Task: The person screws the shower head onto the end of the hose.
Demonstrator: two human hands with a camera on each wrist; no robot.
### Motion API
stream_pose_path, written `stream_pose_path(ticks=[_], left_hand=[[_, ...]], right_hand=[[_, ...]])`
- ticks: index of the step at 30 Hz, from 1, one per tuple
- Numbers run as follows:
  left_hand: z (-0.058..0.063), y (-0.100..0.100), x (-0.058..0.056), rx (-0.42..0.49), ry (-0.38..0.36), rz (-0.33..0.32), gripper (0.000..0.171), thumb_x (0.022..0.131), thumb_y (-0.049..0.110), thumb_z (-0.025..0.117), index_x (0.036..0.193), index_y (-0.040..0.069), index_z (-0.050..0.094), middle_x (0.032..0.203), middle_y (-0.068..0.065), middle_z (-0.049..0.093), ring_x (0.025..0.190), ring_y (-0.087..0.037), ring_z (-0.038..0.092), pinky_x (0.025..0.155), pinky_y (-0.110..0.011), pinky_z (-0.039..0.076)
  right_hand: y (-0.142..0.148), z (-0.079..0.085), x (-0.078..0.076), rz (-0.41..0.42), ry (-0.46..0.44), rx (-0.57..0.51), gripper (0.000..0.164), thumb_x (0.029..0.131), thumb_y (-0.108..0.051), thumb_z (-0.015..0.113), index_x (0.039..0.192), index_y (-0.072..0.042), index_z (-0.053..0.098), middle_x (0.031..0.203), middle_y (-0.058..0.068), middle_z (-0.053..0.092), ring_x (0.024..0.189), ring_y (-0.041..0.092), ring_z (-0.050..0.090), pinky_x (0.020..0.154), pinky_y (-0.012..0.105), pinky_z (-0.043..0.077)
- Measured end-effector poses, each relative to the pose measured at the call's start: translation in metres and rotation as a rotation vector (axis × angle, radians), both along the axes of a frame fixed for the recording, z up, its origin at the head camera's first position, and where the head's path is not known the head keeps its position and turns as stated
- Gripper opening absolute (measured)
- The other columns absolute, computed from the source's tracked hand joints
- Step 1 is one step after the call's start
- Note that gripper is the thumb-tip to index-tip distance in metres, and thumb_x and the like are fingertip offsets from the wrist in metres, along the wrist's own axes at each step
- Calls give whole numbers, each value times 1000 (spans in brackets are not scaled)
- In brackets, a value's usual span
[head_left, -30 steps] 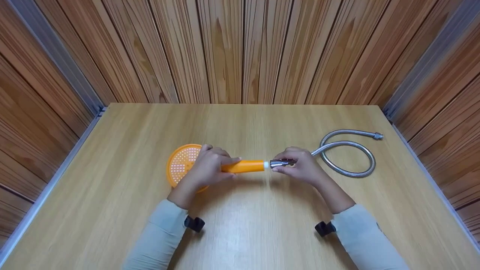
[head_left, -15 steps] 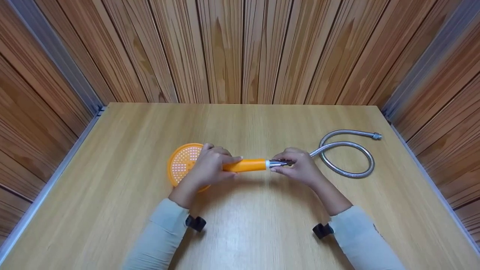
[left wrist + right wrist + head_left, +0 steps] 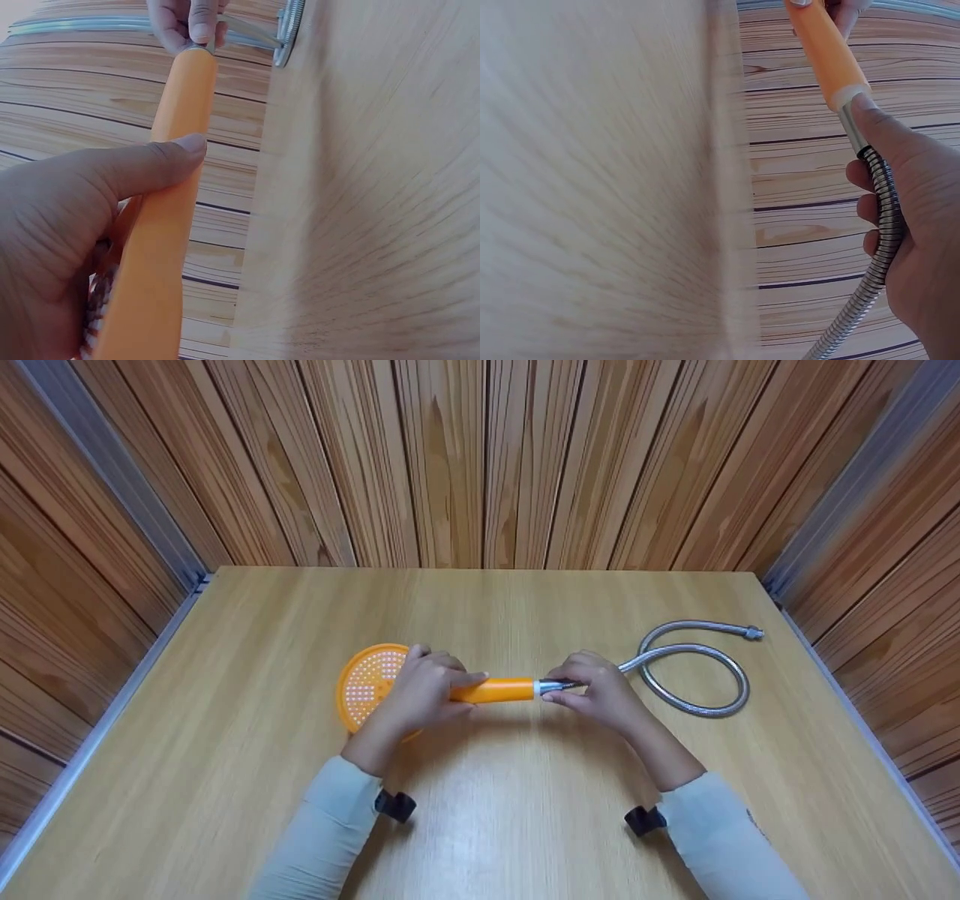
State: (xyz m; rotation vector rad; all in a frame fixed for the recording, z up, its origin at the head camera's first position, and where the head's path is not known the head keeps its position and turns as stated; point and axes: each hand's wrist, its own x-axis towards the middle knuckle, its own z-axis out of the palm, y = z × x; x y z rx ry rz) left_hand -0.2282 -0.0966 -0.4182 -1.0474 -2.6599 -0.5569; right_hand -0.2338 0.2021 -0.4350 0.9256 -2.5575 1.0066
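My left hand (image 3: 426, 690) grips the orange handle of a shower head (image 3: 502, 690), whose round perforated face points up at the left. In the left wrist view the thumb lies along the shower head's handle (image 3: 161, 217). My right hand (image 3: 596, 690) holds the smooth metal end of a silver shower hose (image 3: 705, 710) between thumb and fingers. That end meets the pale collar at the handle's tip; how far it is seated cannot be told. In the right wrist view the ribbed hose (image 3: 889, 217) runs down through the palm.
The hose's free end with its nut (image 3: 753, 633) lies at the right of the wooden table (image 3: 480, 825), beyond a loop. Wood-plank walls (image 3: 450, 457) stand behind and at both sides.
The gap between the handle's tip and the hose's metal end has closed. My left hand has shifted slightly right with the shower head, and my right hand slightly left.
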Motion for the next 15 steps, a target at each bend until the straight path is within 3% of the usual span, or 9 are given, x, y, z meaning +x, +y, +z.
stream_pose_path(ticks=[7,11,15], left_hand=[[-1,-1,1,3,-10,-5,46,79,35,82,122,21,70,98,3,71,89,-16,57,83,-37,27],[-3,-2,0,1,-16,-4,46,79,33,82,122,22,70,99,2,71,90,-16,57,84,-37,27],[-3,-4,0,-6,-29,-4,47,80,36,81,123,22,69,100,2,70,91,-16,56,84,-37,27]], right_hand=[[-1,2,0,-8,-90,44,23,83,-24,78,102,-10,76,93,-6,65,87,13,52,75,31,48],[-2,2,0,6,-117,35,38,78,-22,84,111,-7,72,95,-4,64,87,14,53,77,33,49],[-1,0,0,18,-139,0,36,74,-10,86,104,-8,67,94,-2,61,86,15,55,79,34,51]])
